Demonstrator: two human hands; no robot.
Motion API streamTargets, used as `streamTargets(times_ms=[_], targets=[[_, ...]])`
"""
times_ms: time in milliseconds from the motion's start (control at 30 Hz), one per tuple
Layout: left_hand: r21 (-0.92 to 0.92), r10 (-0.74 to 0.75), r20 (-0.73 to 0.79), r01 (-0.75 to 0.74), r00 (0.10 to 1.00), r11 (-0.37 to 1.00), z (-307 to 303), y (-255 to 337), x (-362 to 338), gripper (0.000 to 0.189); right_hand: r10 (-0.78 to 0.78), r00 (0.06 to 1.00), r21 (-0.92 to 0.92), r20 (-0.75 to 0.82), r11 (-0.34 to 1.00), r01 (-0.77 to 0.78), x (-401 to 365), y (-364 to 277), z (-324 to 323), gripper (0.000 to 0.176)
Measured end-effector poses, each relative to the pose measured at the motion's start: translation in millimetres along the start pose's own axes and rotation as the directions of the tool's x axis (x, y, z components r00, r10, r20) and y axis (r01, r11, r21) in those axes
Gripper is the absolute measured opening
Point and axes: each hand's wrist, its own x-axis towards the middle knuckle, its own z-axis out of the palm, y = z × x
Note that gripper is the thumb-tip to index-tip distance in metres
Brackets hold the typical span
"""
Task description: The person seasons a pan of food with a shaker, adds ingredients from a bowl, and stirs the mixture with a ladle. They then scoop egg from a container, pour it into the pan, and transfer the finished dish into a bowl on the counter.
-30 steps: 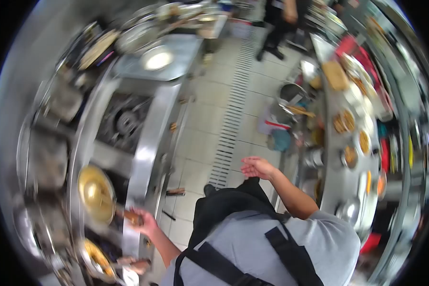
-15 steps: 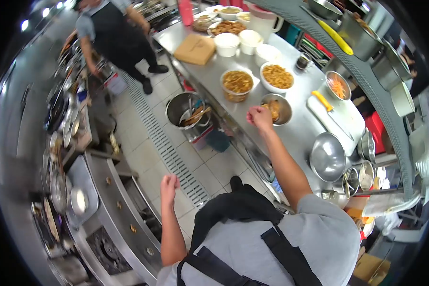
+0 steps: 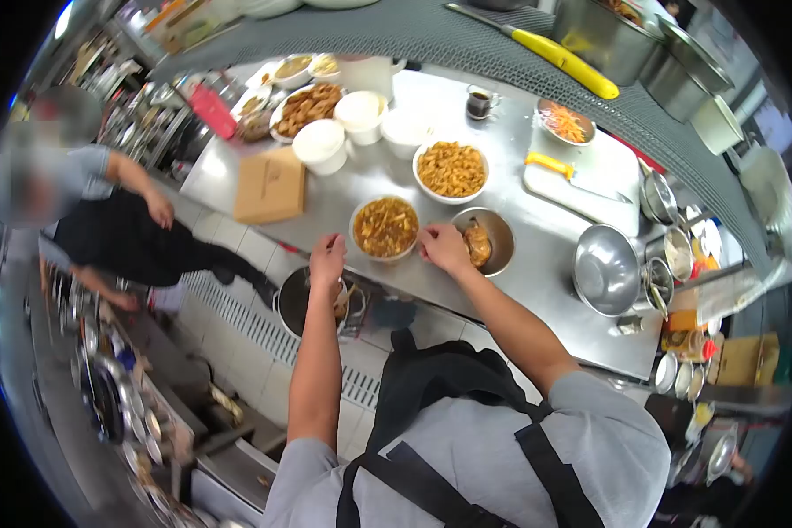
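My left hand [image 3: 327, 260] is over the table's front edge, left of a round tub of brown saucy food [image 3: 385, 227], its fingers curled in with nothing showing in them. Between that tub and a steel bowl [image 3: 500, 238] is my right hand [image 3: 443, 247]. Its fingers are bent together right by the tub's rim, and I cannot tell what they hold. Browned pieces of food [image 3: 477, 244] lie in the steel bowl. Just behind stands a white bowl heaped with golden-brown strips [image 3: 451, 170].
White tubs [image 3: 319, 147], a cardboard box [image 3: 270, 186] and a pink bottle [image 3: 212, 112] stand left on the steel table [image 3: 537, 286]. A yellow-handled knife [image 3: 550, 165] lies on a white board [image 3: 620, 187]. A mesh shelf [image 3: 414, 33] overhangs the back. Another person [image 3: 106, 211] stands left.
My view has turned toward the table. My left hand has come up from over the floor to the table edge; my right hand has shifted beside the saucy tub. The other person appears closer.
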Motion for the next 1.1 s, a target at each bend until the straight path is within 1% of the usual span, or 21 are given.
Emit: streamTargets(times_ms=[33, 100, 133, 167, 233, 300, 367, 433, 500, 533, 567, 633, 667, 733, 767, 833, 867, 933, 1033, 1067, 1100], targets=[[-0.028, -0.007, 0.024, 0.008, 1.000, 1.000, -0.1, -7.8, 8.8, 0.030, 0.011, 0.999, 0.003, -0.045, 1.000, -0.011, -3.6, -5.7, -9.3, 0.026], [-0.018, 0.017, 0.087, -0.015, 0.996, 1.000, -3.3, -3.6, 19.5, 0.030, 0.007, 0.986, 0.048, -0.168, 0.999, 0.001, -10.5, -24.6, -31.2, 0.025], [-0.006, 0.013, 0.106, -0.012, 0.994, 1.000, -5.1, -3.2, 19.1, 0.030, -0.025, 0.973, -0.065, -0.228, 0.998, 0.010, -1.3, -21.5, -45.7, 0.024], [-0.008, 0.013, 0.132, -0.012, 0.991, 1.000, -7.8, -3.3, 16.3, 0.030, -0.036, 0.970, -0.036, -0.239, 0.999, 0.028, 5.4, -27.5, -64.0, 0.024], [-0.113, 0.004, 0.140, 0.012, 0.990, 0.994, -15.2, 0.7, 15.4, 0.026, -0.072, 0.929, -0.052, -0.363, 0.997, 0.057, 37.9, -26.4, -94.7, 0.026], [-0.182, -0.042, 0.123, 0.064, 0.992, 0.981, -26.9, -9.9, 6.4, 0.025, -0.265, 0.874, -0.319, -0.407, 0.938, 0.136, 87.5, -16.2, -131.1, 0.030], [-0.226, -0.144, 0.101, 0.164, 0.984, 0.960, -41.5, -16.0, -15.6, 0.025, -0.344, 0.862, -0.484, -0.372, 0.864, 0.136, 137.0, -19.4, -163.6, 0.037], [-0.178, -0.199, 0.119, 0.218, 0.973, 0.960, -64.6, -55.3, -35.0, 0.027, -0.258, 0.900, -0.578, -0.350, 0.816, 0.009, 198.1, -20.5, -185.8, 0.045], [-0.223, -0.272, 0.026, 0.271, 0.962, 0.936, -80.5, -89.9, -68.4, 0.027, -0.426, 0.838, -0.544, -0.341, 0.817, 0.194, 379.7, 139.3, -205.2, 0.054], [-0.162, -0.320, -0.031, 0.311, 0.947, 0.937, -87.6, -98.1, -88.9, 0.026, -0.300, 0.903, -0.655, -0.307, 0.755, 0.028, 349.0, 77.3, -217.6, 0.055], [-0.105, -0.366, -0.097, 0.356, 0.926, 0.928, -94.5, -104.0, -110.9, 0.025, -0.239, 0.925, -0.703, -0.295, 0.710, -0.041, 333.3, 53.9, -220.6, 0.055], [-0.036, -0.452, -0.206, 0.455, 0.868, 0.890, -109.6, -119.2, -158.4, 0.024, -0.164, 0.949, -0.745, -0.271, 0.660, -0.098, 328.5, 46.7, -222.7, 0.055], [-0.054, -0.468, -0.245, 0.470, 0.849, 0.881, -115.2, -128.0, -183.0, 0.024, -0.150, 0.955, -0.761, -0.256, 0.641, -0.104, 333.2, 38.6, -217.6, 0.056], [-0.184, -0.596, -0.361, 0.572, 0.717, 0.800, -121.4, -145.3, -229.0, 0.022, -0.114, 0.959, -0.774, -0.259, 0.619, -0.135, 330.0, 43.7, -221.1, 0.056], [-0.186, -0.606, -0.372, 0.583, 0.703, 0.791, -120.8, -152.5, -250.1, 0.022, -0.105, 0.961, -0.777, -0.257, 0.613, -0.141, 329.1, 44.6, -219.7, 0.057], [-0.287, -0.664, -0.400, 0.601, 0.632, 0.746, -118.3, -162.9, -280.9, 0.021, -0.088, 0.964, -0.783, -0.250, 0.604, -0.148, 325.8, 44.5, -221.6, 0.057], [-0.288, -0.665, -0.395, 0.602, 0.633, 0.744, -113.6, -162.8, -287.3, 0.021, -0.090, 0.965, -0.786, -0.245, 0.601, -0.144, 322.8, 41.3, -222.0, 0.057], [-0.257, -0.708, -0.370, 0.666, 0.602, 0.700, -102.9, -165.4, -290.8, 0.022, -0.091, 0.969, -0.792, -0.231, 0.595, -0.133, 311.7, 34.0, -219.4, 0.058], [-0.244, -0.709, -0.312, 0.668, 0.632, 0.703, -95.7, -172.1, -272.3, 0.023, -0.096, 0.969, -0.793, -0.227, 0.596, -0.127, 290.5, 24.1, -225.7, 0.059], [-0.223, -0.684, -0.278, 0.647, 0.675, 0.729, -98.5, -173.5, -263.0, 0.022, -0.098, 0.969, -0.792, -0.229, 0.598, -0.126, 283.6, 17.5, -227.8, 0.059], [-0.202, -0.673, -0.259, 0.642, 0.693, 0.739, -102.7, -174.3, -254.1, 0.022, -0.101, 0.968, -0.789, -0.231, 0.601, -0.126, 278.6, 6.1, -230.4, 0.059]])
